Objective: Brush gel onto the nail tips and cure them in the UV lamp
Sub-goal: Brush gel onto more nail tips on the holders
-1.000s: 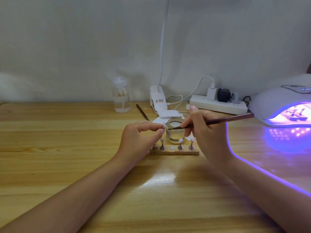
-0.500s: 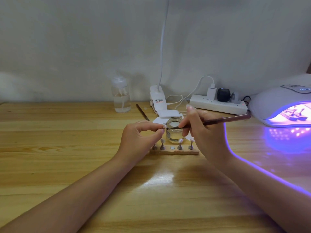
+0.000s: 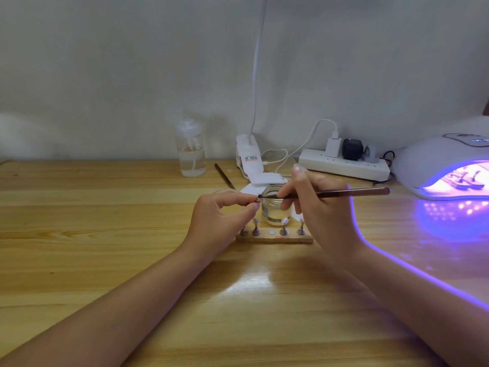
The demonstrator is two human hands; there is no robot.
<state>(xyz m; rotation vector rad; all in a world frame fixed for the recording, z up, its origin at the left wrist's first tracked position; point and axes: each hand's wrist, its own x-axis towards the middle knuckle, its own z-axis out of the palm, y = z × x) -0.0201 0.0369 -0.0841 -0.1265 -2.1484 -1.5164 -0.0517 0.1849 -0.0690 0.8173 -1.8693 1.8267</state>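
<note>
**Brush tip meeting the pinched nail tip**

The left hand is pinching what looks like a nail tip between thumb and forefinger. The right hand is gripping the brush, its bristles touching that pinch, just above the glass jar.

Worktop: pale striped-grain wooden worktop
Lamp: white domed UV lamp, violet glow inside
Brush: slim dark-brown brush
Strip: long white power strip
Bottle: clear plastic bottle

glass jar crowds wooden stand
</note>
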